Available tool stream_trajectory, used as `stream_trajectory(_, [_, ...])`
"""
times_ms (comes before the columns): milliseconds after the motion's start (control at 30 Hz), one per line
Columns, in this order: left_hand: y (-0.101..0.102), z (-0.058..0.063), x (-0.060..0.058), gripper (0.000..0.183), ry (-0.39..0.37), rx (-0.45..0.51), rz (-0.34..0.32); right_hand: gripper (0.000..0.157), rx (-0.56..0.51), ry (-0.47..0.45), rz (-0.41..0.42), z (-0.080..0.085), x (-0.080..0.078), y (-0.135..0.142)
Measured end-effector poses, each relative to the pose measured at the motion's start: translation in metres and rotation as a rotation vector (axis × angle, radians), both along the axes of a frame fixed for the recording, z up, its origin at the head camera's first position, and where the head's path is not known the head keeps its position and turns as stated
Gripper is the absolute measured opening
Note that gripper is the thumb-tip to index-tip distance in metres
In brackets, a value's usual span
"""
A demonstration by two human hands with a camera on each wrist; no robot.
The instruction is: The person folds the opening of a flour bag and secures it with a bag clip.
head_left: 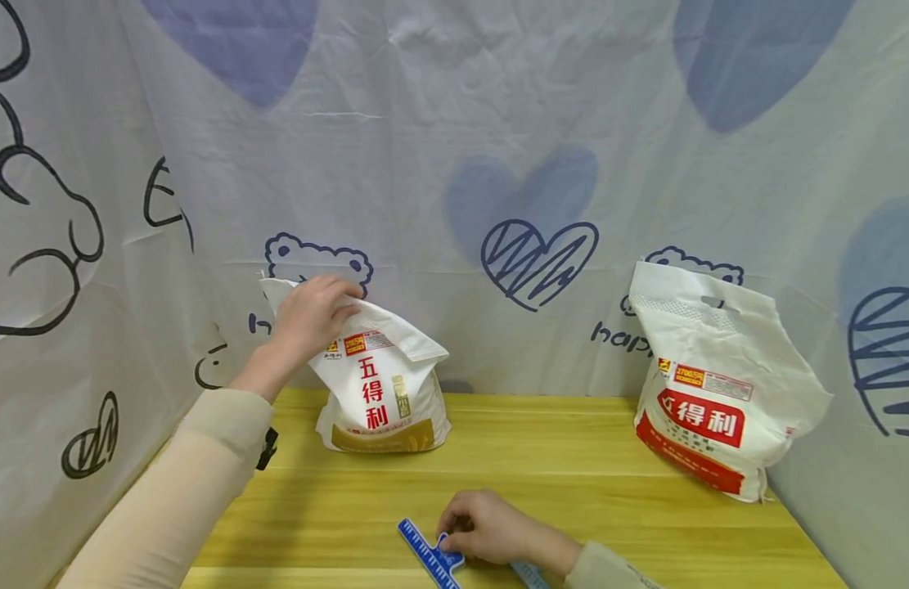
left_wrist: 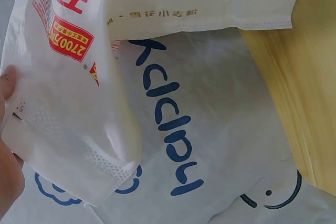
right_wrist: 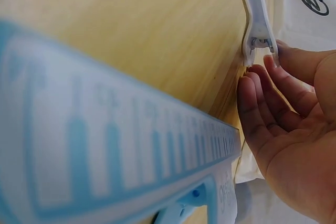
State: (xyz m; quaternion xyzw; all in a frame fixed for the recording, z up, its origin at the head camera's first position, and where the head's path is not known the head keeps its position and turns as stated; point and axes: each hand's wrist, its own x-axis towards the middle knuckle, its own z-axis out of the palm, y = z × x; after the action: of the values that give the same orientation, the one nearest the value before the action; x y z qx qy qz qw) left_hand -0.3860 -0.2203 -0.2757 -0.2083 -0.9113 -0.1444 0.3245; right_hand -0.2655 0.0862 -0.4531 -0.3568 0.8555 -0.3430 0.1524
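My left hand (head_left: 312, 317) grips the top of a white flour bag (head_left: 413, 388) with red lettering and a gold band, standing at the back left of the table. In the left wrist view the bag's upper part (left_wrist: 63, 93) is folded and creased, and only part of the hand shows at the left edge. Near the table's front, my right hand (head_left: 491, 528) pinches the handle of a dark blue clip (head_left: 419, 541) with a piano-key pattern. Beneath the right wrist lies a light blue clip (head_left: 529, 574), which looms large in the right wrist view.
Another white flour bag (head_left: 708, 409), with a red label and a cut-out handle, leans at the back right. Printed cloth (head_left: 425, 196) hangs behind and along both sides of the wooden table (head_left: 542, 458).
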Motion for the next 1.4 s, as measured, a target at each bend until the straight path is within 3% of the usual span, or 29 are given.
stream_trajectory(167, [-0.005, -0.002, -0.002, 0.025, 0.011, -0.011, 0.019, 0.007, -0.021, -0.074, -0.036, 0.0, 0.0, 0.0])
stream_trajectory(567, [-0.011, -0.002, -0.001, 0.025, 0.01, 0.001, 0.021, 0.01, -0.105, -0.066, -0.031, -0.001, 0.003, 0.001])
stream_trajectory(900, [-0.011, -0.002, -0.002, 0.023, 0.034, 0.005, 0.003, 0.014, -0.168, -0.149, -0.042, 0.0, 0.006, -0.001])
stream_trajectory(1400, [-0.011, -0.004, -0.002, 0.022, 0.057, 0.004, -0.008, 0.019, -0.302, -0.226, -0.133, 0.002, 0.007, -0.001])
